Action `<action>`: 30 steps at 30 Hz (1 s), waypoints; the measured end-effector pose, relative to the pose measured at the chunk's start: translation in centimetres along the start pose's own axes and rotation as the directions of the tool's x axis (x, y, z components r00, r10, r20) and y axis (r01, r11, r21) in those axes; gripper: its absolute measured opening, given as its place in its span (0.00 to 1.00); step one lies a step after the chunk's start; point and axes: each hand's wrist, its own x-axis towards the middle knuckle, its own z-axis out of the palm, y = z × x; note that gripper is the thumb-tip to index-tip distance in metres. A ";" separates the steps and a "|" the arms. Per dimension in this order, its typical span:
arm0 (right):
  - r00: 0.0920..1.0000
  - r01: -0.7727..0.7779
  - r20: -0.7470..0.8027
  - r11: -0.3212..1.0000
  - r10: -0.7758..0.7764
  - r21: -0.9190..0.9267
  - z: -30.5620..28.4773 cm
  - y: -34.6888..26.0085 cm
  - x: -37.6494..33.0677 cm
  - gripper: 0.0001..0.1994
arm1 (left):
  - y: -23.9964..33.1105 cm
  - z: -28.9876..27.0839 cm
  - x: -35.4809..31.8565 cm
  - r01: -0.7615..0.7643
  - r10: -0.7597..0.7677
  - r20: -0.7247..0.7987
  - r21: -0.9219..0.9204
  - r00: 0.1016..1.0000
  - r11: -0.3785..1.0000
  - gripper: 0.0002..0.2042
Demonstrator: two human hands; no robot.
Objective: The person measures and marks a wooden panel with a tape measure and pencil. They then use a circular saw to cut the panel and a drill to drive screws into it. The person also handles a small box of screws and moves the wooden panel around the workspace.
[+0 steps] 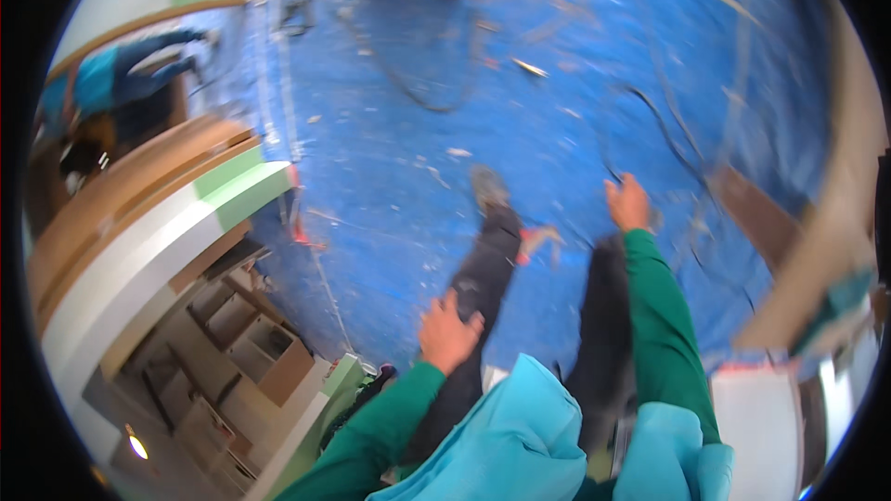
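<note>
My left hand (448, 332) hangs in front of my dark trouser leg (484, 264), its thumb and fingers apart and nothing visible in it. I cannot tell whether it touches the cloth. Farther ahead on the right, my right hand (629, 202) is held out over the floor, slightly blurred. Its thumb stands off from loosely bent fingers, and no held thing shows. A dark cable (664, 125) lies on the blue floor sheet (390, 186) just beyond it. One dusty shoe (488, 187) steps forward between the hands.
Scraps and a small pale strip (529, 68) litter the sheet. On the left runs a white and green ledge (167, 241) with a wooden top; past it a person in blue (130, 74) bends over. Open wooden boxes (251, 339) sit lower left. Brown boards (756, 213) lie right.
</note>
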 end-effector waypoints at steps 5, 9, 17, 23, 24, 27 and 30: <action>0.923 0.320 -0.164 0.932 -0.347 -0.170 9.3 -9.6 16.3 0.26 | -5.5 2.1 2.0 -0.002 -0.019 -0.090 -0.234 0.996 0.972 0.39; 0.894 0.395 -0.142 0.897 -0.425 -0.200 13.3 -18.2 24.2 0.22 | -5.2 0.2 3.8 0.137 -0.150 -0.011 -0.347 0.989 0.928 0.39; 0.924 0.367 0.158 0.923 -0.347 -0.115 20.5 -16.7 19.9 0.13 | -5.5 -3.8 6.4 0.224 -0.179 0.149 -0.388 0.972 0.894 0.38; 0.759 -0.206 0.602 0.785 -0.248 0.584 7.8 -20.9 -3.6 0.14 | -5.0 -6.2 4.1 0.197 -0.100 0.246 -0.409 0.964 0.891 0.36; 0.772 -0.263 0.601 0.757 -0.206 0.598 3.8 -22.5 -6.6 0.14 | -5.8 -4.6 4.6 0.128 -0.039 0.186 -0.495 0.982 0.860 0.35; 0.856 -0.245 0.500 0.746 -0.134 0.620 -9.9 -29.1 -12.0 0.14 | -8.7 -2.3 6.9 -0.026 0.030 -0.007 -0.744 1.000 0.668 0.32; 0.937 0.013 0.292 0.852 -0.193 0.523 -20.2 -35.4 -13.6 0.13 | -10.8 -4.3 8.5 0.109 -0.143 0.037 -0.834 0.989 0.541 0.28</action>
